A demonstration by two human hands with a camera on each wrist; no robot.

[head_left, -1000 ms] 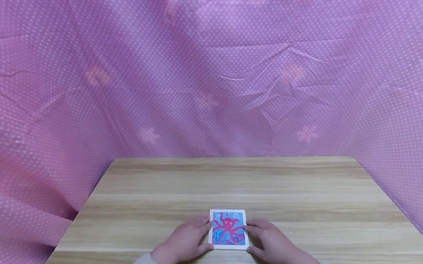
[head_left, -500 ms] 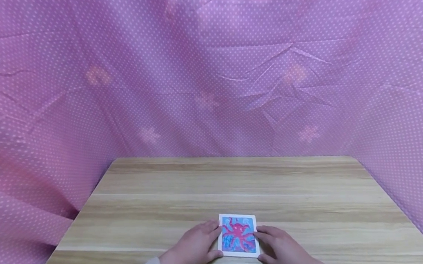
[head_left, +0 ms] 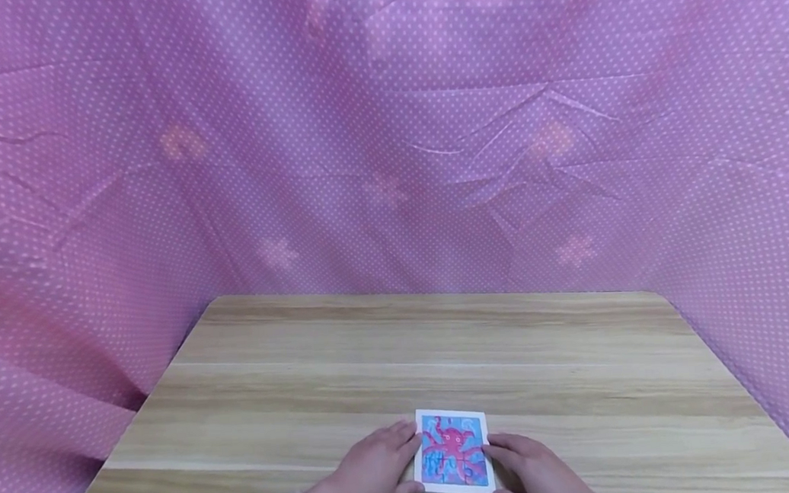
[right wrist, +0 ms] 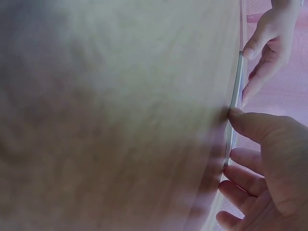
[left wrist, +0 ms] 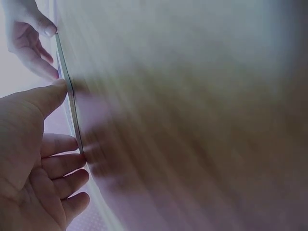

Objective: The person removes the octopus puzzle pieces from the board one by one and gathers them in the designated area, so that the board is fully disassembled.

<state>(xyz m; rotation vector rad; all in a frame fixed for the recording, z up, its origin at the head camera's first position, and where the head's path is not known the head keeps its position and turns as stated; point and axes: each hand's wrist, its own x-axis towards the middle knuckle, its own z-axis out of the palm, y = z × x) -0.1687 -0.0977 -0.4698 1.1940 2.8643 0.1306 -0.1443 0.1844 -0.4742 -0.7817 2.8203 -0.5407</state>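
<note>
A square jigsaw puzzle [head_left: 453,450] with a pink octopus on blue and a white border lies flat near the front of the table in the head view. Along its left edge rest the thumb and fingertips of my left hand [head_left: 371,473]. My right hand [head_left: 542,471] touches the opposite edge in the same way, with thumb and fingers spread apart. Seen edge-on in the left wrist view, the puzzle is a thin strip [left wrist: 70,96] against the fingertips of my left hand [left wrist: 36,159]. The right wrist view shows my right hand [right wrist: 274,163] at the other side.
A wood-grain table [head_left: 428,336] extends beyond the hands to its rounded back corners. Pink polka-dot cloth [head_left: 387,140] with pale flower shapes hangs behind and along both sides.
Both hands have slid the puzzle across the table, to the right and nearer the front edge. Its piece seams show more clearly now.
</note>
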